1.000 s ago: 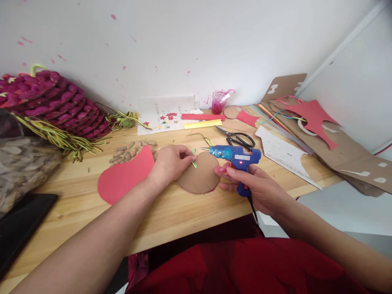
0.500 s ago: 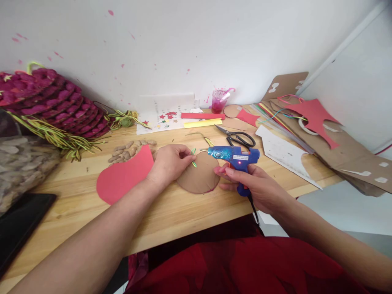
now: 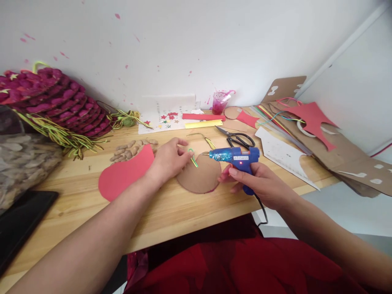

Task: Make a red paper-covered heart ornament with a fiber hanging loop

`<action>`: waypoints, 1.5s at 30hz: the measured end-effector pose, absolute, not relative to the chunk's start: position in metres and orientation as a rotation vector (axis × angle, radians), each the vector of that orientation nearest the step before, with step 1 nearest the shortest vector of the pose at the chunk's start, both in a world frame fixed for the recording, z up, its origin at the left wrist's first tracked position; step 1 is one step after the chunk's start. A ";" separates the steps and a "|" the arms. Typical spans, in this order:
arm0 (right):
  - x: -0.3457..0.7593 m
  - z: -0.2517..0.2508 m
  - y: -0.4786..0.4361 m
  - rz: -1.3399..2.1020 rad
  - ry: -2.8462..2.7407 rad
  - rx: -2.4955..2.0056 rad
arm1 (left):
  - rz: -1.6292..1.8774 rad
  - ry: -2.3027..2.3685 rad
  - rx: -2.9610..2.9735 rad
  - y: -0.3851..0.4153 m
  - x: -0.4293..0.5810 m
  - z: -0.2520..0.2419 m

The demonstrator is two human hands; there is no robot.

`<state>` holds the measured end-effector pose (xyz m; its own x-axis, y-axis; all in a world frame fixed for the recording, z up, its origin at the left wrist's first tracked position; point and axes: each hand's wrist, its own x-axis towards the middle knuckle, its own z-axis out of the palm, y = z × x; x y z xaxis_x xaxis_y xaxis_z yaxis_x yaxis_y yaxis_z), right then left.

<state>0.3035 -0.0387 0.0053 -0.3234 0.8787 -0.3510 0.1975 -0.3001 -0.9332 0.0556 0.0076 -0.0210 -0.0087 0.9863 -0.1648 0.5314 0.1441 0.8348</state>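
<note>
Cardboard disc (image 3: 199,177) lies between the two hands (image 3: 168,161).

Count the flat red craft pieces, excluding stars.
4: rounded piece beside the left hand, long strip behind yellow strip, small piece behind the black scissors, notched piece on brown cardboard. More may be hidden.

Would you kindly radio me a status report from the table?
Right hand holds glue gun. Left hand at cord loop, contact unclear. Loop's ends over cardboard disc. Scissors just beyond glue gun.

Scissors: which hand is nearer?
Right. The right hand, gripping the glue gun, is on the near side of the scissors; the left hand is farther off, to their left.
</note>
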 end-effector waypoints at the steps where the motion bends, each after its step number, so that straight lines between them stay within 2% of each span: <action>1: 0.304 0.006 -0.038 1.671 -1.444 -1.385 | 0.755 1.623 1.422 0.008 0.054 -0.021; 6: 0.303 0.007 -0.039 1.671 -1.525 -1.456 | 0.820 1.623 1.592 0.010 0.044 -0.013; 16: 0.301 0.015 -0.037 1.675 -1.616 -1.585 | 0.529 1.273 2.101 0.004 0.039 -0.004; 24: 0.296 0.015 -0.028 1.607 -1.724 -1.608 | 0.531 1.180 2.206 0.005 0.036 -0.011; 34: 0.307 0.010 -0.032 1.520 -1.820 -1.244 | 0.820 1.237 2.397 0.012 0.034 -0.018; 40: 0.307 0.003 -0.034 1.525 -1.713 -1.201 | 0.807 1.096 2.548 0.017 0.037 -0.027; 45: 0.311 0.004 -0.034 1.522 -1.858 -1.132 | 0.768 1.090 2.533 0.019 0.038 -0.032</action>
